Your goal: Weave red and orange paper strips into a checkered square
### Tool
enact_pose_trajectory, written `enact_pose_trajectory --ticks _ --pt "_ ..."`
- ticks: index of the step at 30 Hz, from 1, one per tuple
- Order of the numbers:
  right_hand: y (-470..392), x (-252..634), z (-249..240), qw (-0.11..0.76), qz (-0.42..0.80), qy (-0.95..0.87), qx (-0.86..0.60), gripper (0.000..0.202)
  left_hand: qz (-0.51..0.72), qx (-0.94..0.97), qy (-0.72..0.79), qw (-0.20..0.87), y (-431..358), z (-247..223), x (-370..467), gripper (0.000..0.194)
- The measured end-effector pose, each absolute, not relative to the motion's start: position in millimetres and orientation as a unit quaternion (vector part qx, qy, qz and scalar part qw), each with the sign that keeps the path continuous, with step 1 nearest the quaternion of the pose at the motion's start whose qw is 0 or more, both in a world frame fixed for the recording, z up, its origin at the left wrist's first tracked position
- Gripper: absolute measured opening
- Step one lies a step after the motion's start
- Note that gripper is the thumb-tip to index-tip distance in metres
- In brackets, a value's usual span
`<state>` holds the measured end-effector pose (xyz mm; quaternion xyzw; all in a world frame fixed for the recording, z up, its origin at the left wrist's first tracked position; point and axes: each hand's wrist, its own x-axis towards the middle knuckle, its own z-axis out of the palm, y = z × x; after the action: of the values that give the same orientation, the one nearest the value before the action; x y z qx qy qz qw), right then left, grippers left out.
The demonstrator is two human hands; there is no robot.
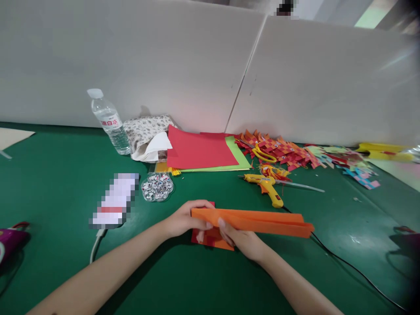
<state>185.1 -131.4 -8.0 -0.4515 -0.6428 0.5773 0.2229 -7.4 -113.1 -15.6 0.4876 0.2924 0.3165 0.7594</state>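
Note:
Both my hands hold a long orange paper strip (pixel 272 222), folded lengthwise, just above the green table. My left hand (pixel 187 218) grips its left end, thumb in front and fingers behind. My right hand (pixel 244 243) pinches it near the same end, thumb on the front face. The right end of the strip sticks out free, and its layers stand slightly apart there. Below and behind the hands are red and orange paper pieces (pixel 218 243), partly hidden by my fingers; whether they touch the hands I cannot tell.
A yellow glue gun (pixel 271 188) with a black cord lies right of centre. Behind it are yellow-handled scissors (pixel 264 155) and woven red-orange paper pieces (pixel 288 153). Red paper sheets (pixel 203 148), a dish of googly eyes (pixel 157 187), a phone (pixel 116 199) and a water bottle (pixel 110 122) stand leftward.

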Motion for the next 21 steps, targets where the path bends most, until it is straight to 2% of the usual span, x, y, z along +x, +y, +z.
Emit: enact_pose_trajectory --ticks 7,14,19,21 --pt "-128.1 185.2 -7.4 0.243 0.557 -0.653 -0.453 0.062 0.323 0.457 0.3 0.772 -108.6 -15.7 -7.6 0.034" --pt "-124.8 187.0 -15.8 0.308 0.55 -0.647 -0.429 0.065 0.338 0.443 0.303 0.773 -108.0 -15.1 -7.6 0.034" --pt "-118.1 192.1 -15.8 0.445 0.517 -0.583 -0.441 0.062 0.371 0.422 0.31 0.767 -107.9 -12.8 -7.9 0.03" --pt "-115.8 194.3 -13.8 0.459 0.502 -0.573 -0.457 0.062 0.368 0.425 0.309 0.767 -108.0 -11.9 -8.0 0.029"
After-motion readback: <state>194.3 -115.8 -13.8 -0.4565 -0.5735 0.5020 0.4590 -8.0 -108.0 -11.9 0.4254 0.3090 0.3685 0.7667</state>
